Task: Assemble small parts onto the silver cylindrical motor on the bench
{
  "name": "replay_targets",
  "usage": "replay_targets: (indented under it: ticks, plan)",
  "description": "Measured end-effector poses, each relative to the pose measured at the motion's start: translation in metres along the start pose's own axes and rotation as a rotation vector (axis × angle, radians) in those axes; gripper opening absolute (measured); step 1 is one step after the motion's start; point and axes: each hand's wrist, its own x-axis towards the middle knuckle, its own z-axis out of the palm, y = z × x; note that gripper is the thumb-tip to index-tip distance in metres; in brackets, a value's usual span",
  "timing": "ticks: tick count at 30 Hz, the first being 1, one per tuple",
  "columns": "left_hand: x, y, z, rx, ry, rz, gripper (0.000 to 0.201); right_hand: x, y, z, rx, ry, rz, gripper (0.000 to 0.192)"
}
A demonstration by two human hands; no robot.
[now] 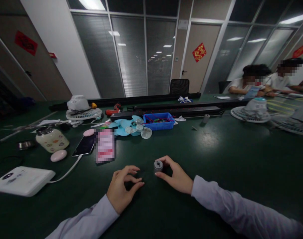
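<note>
A small grey metal cylinder, which looks like a little electric motor [158, 166], stands upright on the dark green tabletop [211, 212]. My right hand [175, 174] grips it from the right, with thumb and index finger on its sides. To the left of the motor, my left hand [124, 186] hovers by the table with its fingers curved and apart, and nothing is between them. A gap separates the left fingertips from the motor.
Beyond my hands lie light-blue fan blades [128, 126] and a blue bin [158, 121] of wired parts. A phone [84, 145], a jar [52, 139] and a white power bank [23, 181] are at left. Another small cylinder [206, 118] stands farther back. People [256, 81] sit at far right.
</note>
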Motion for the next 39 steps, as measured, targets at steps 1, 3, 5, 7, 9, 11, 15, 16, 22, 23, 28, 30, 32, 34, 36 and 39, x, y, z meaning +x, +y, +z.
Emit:
replay_targets:
  ticks: [1,3,5,7,9,11,15,16,22,23,28,30,32,34,36,39]
  plan:
    - [0.003,0.003,0.002,-0.038,0.049,-0.015,0.019,0.000,0.000,0.000,-0.002,0.002,-0.004,0.032]
    - [0.010,0.011,0.009,-0.124,0.168,-0.023,0.021,0.001,0.001,0.001,-0.008,0.007,-0.011,0.032]
    - [0.019,0.020,0.017,-0.182,0.257,-0.008,0.023,0.001,0.002,0.002,-0.012,0.008,-0.020,0.031]
    - [0.028,0.028,0.026,-0.203,0.276,0.008,0.023,0.002,0.004,0.002,-0.017,0.006,-0.027,0.030]
    - [0.035,0.035,0.031,-0.203,0.262,0.017,0.023,0.002,0.005,0.002,-0.021,0.005,-0.032,0.029]
    - [0.039,0.042,0.034,-0.198,0.246,0.029,0.023,0.001,0.005,0.001,-0.021,0.002,-0.037,0.028]
    - [0.042,0.050,0.032,-0.173,0.233,0.033,0.020,0.001,0.004,0.001,-0.007,-0.003,-0.042,0.028]
    - [0.042,0.051,0.032,-0.169,0.232,0.029,0.019,0.001,0.004,0.001,-0.004,-0.003,-0.043,0.027]
    - [0.045,0.049,0.031,-0.200,0.179,0.036,0.025,0.001,0.005,0.002,0.006,0.003,-0.046,0.028]
    - [0.045,0.048,0.030,-0.207,0.163,0.045,0.027,0.002,0.005,0.002,0.009,0.003,-0.046,0.027]
    - [0.046,0.045,0.029,-0.242,0.083,0.065,0.031,0.003,0.003,0.001,0.026,0.012,-0.058,0.024]
    - [0.047,0.044,0.030,-0.260,0.054,0.061,0.031,0.003,0.001,0.001,0.030,0.019,-0.056,0.024]
    - [0.049,0.043,0.030,-0.264,0.053,0.056,0.031,0.002,0.001,0.000,0.035,0.020,-0.053,0.023]
    - [0.051,0.044,0.030,-0.257,0.081,0.043,0.030,0.002,0.000,0.000,0.041,0.011,-0.050,0.024]
    - [0.053,0.046,0.030,-0.260,0.112,0.022,0.031,0.001,-0.001,0.000,0.046,0.005,-0.048,0.027]
    - [0.054,0.051,0.029,-0.300,0.126,-0.002,0.033,0.002,-0.003,-0.001,0.051,0.016,-0.044,0.029]
